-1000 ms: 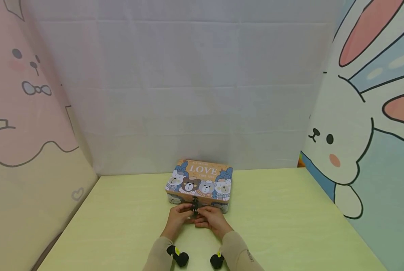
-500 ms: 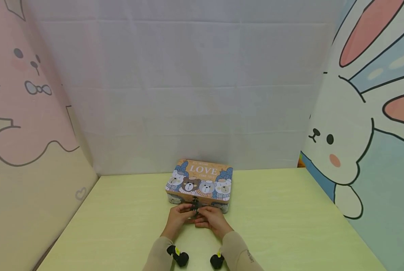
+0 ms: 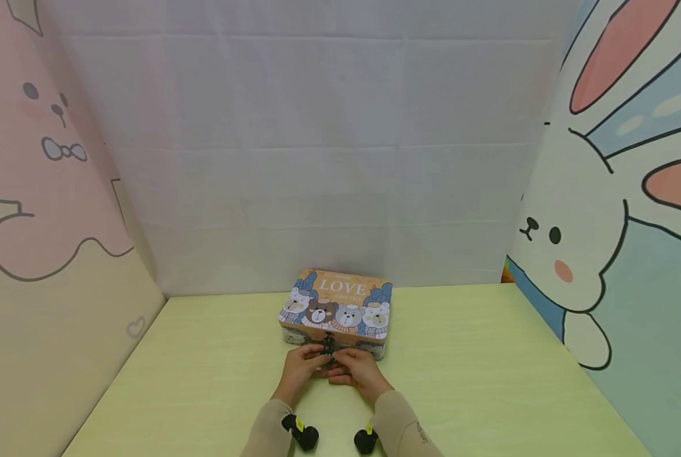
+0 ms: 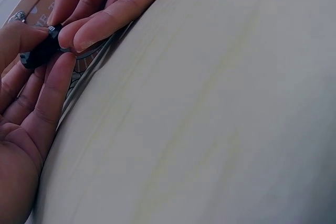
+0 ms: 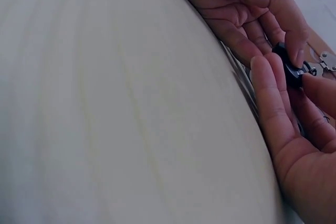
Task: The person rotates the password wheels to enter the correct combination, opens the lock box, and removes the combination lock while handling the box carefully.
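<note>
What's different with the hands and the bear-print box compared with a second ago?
Nothing plainly moved: any turn of the black padlock is too slight to tell, and nothing was newly gripped or let go. The left hand and right hand still hold the padlock at the front of the bear-print box, which stays closed in the same place.

The table (image 3: 489, 368) has a pale yellow-green top. Behind it hangs a white cloth (image 3: 329, 158) with fold lines. The left panel (image 3: 60, 330) shows a pink cartoon animal (image 3: 32, 181) with bow tie (image 3: 65, 151); the right panel (image 3: 660, 317) shows a white rabbit (image 3: 582, 190) with pink inner ears.
</note>
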The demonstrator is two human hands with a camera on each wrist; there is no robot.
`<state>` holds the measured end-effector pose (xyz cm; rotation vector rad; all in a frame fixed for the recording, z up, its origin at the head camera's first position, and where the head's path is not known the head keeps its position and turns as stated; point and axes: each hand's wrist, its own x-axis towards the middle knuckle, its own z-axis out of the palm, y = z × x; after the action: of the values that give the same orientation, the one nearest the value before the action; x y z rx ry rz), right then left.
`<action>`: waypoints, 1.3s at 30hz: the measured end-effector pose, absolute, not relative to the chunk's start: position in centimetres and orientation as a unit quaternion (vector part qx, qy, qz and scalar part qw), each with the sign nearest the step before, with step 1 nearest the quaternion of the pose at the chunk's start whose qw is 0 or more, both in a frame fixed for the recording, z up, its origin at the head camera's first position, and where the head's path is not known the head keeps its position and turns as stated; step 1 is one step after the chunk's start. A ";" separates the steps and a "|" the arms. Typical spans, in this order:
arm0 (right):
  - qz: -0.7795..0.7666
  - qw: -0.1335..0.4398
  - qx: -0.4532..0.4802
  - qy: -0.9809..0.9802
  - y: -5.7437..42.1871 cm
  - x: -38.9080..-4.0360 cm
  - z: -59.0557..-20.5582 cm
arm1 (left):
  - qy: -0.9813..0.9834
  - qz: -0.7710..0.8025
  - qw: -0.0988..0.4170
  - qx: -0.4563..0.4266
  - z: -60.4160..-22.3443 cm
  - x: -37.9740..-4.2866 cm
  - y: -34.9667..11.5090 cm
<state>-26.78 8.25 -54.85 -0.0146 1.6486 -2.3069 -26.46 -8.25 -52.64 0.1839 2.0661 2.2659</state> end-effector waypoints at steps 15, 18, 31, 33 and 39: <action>-0.804 0.151 -0.003 0.575 8.2 -26.8 -54.8 | 0.677 0.734 0.038 0.034 -55.7 -28.2 -8.5; -0.804 0.152 -0.002 0.576 8.1 -26.8 -54.8 | 0.679 0.733 0.036 0.033 -55.7 -28.2 -8.6; -0.803 0.154 -0.003 0.575 8.2 -26.8 -54.6 | 0.681 0.731 0.035 0.028 -55.6 -28.3 -8.5; -0.804 0.154 -0.003 0.575 8.2 -26.8 -54.5 | 0.679 0.733 0.036 0.031 -55.6 -28.3 -8.5; -0.804 0.153 -0.001 0.574 8.2 -26.8 -54.5 | 0.677 0.734 0.039 0.039 -55.7 -28.3 -8.6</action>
<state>-26.77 8.19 -54.49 -0.0030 1.6457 -2.3069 -28.28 -8.55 -55.71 0.1182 2.0771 2.2500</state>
